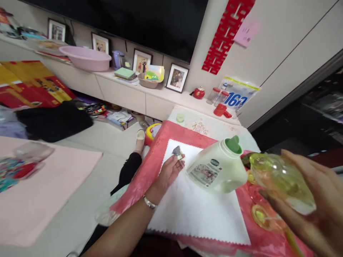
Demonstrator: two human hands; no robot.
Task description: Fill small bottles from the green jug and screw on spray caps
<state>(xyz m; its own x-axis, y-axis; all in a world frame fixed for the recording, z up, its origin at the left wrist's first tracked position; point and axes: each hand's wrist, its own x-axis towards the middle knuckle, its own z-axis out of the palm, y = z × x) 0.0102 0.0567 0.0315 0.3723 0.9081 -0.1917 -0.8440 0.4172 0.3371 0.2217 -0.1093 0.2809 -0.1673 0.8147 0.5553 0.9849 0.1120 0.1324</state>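
So the right hand (313,200) is up close to the camera at the right edge of the view, fingers wrapped around a clear yellow-green plastic piece (281,180) (looks like a baby bottle body or a dome-shaped cup, too blurred to be sure which). It's lifted off the table, hanging above the red tablecloth (150,167) near its right side.

The left hand (170,171) is stretched out well ahead, resting on the white cloth (198,210) near that cloth's far left corner. Its fingertips pinch a small grey-silver bit (178,151) with a pale ring at its base; I can't tell what it is. So the two hands are well apart, each closed on its own thing.

Between them lies a white detergent-style bottle with a green cap (218,167). It's tipped over on its side on the white cloth, toward the cloth's far right corner. Its long axis runs diagonally, with the base pointing toward the near left and the green cap toward the far right. The left hand is just beside its base and label side, while the held yellow-green piece sits just right of the cap end. Both hands are near it, the left a bit nearer.

Under the right hand, on the red tablecloth, there's a round clear yellow-green ring part (258,214).
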